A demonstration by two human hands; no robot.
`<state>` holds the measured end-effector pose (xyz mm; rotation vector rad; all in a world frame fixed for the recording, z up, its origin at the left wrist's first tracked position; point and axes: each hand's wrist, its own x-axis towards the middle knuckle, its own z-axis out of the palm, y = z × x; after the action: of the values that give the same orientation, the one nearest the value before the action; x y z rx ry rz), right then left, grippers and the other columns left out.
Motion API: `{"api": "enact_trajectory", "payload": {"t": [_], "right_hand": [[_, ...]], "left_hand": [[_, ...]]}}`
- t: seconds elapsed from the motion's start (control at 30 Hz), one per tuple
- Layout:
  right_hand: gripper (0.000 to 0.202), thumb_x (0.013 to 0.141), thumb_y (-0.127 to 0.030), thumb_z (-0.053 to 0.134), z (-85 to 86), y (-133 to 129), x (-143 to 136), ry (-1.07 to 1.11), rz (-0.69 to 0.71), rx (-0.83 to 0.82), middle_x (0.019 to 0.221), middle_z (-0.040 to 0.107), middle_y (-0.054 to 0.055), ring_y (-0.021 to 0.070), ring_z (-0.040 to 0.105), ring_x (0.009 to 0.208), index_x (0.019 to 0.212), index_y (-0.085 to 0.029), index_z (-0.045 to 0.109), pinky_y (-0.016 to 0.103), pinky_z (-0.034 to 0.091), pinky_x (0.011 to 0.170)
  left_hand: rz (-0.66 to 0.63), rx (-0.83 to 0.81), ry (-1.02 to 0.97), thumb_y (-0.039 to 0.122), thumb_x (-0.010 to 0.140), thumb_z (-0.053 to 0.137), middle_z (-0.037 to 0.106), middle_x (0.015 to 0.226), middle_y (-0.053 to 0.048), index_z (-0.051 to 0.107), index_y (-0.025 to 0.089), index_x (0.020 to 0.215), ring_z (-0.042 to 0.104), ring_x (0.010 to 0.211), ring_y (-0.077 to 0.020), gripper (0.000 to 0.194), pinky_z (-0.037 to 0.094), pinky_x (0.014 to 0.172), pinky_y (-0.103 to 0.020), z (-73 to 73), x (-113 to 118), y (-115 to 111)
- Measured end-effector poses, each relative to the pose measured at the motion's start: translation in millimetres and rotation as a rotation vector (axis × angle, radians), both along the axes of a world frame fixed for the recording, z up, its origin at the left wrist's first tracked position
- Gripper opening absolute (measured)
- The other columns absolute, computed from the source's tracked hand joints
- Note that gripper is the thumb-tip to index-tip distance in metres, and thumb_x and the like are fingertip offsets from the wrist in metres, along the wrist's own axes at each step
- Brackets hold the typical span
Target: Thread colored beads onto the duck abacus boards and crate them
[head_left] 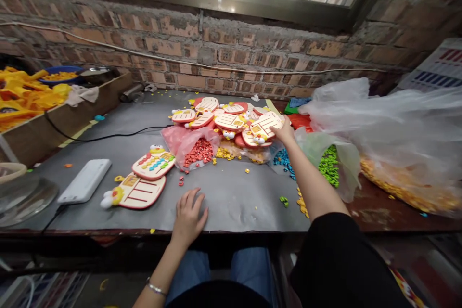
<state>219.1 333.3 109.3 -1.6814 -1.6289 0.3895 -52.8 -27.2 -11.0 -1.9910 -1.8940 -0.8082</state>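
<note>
My right hand (285,131) reaches to the right side of a pile and grips the end of a cream, red-edged toy board (265,124) with slots and a yellow bird-like head; its fingers are partly hidden. More such boards (230,122) lie heaped beneath and beside it. My left hand (188,214) rests on the grey mat (231,192) near the table's front edge, fingers apart, holding nothing. To its left, a board with coloured beads (154,165) overlaps a board with bare slots (142,192).
Bags of small red pieces (198,151), blue pieces (283,159) and green pieces (329,166) stand along the pile's front and right. Far right sits a large clear bag of yellow pieces (404,183). A white power bank (84,180) and a wooden box (72,110) are left.
</note>
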Motion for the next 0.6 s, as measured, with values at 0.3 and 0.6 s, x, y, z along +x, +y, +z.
{"api": "enact_trajectory", "payload": {"t": [0.3, 0.6], "right_hand": [[0.045, 0.072, -0.047, 0.068, 4.5, -98.8, -2.9, 0.413, 0.543, 0.161, 0.09, 0.064, 0.003, 0.0179, 0.061, 0.078, 0.107, -0.021, 0.057, 0.029, 0.052, 0.069], [0.02, 0.075, -0.013, 0.065, -4.1, -169.4, -133.5, -0.365, 1.703, -0.45, 0.082, 0.069, 0.0, 0.0138, 0.06, 0.072, 0.093, -0.019, 0.072, 0.025, 0.048, 0.073]], "left_hand": [[-0.018, 0.009, -0.091, 0.023, 0.087, 0.052, 0.058, 0.126, -0.016, 0.059, 0.014, 0.115, 0.05, 0.115, -0.0295, 0.03, 0.041, 0.095, -0.045, 5.4, 3.4, -3.0], [-0.037, -0.027, -0.154, 0.023, 0.088, 0.05, 0.06, 0.121, -0.015, 0.058, 0.015, 0.117, 0.052, 0.111, -0.0282, 0.031, 0.04, 0.093, -0.044, 7.7, 3.2, -3.8]]}}
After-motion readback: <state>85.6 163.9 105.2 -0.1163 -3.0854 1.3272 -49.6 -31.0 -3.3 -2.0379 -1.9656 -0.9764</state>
